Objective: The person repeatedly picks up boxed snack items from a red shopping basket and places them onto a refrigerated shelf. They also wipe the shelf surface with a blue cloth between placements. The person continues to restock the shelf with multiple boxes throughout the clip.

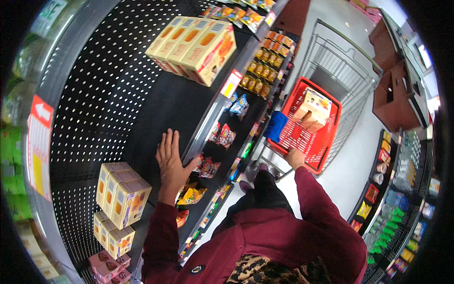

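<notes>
My left hand (pixel 172 161) lies flat with its fingers apart over the black shelf (pixel 166 103), near its front edge, holding nothing. Above it in the picture stands a row of several cream food boxes (pixel 198 46); below and to its left are stacked boxes with purple edging (pixel 124 195). My right hand (pixel 295 158) is closed on the near rim of a red shopping basket (pixel 337 131), which rests on a metal shopping cart (pixel 349 67). Inside the basket are cream boxes (pixel 317 103), and a blue cloth (pixel 276 126) hangs over its left rim.
A lower shelf holds bagged snacks (pixel 239 104) and packaged goods (pixel 260 71). Pink boxes (pixel 108 264) sit at bottom left. Price tags (pixel 231 83) line the shelf edge. Across the aisle are shelves with bottles (pixel 383 227) and a brown counter (pixel 400 96).
</notes>
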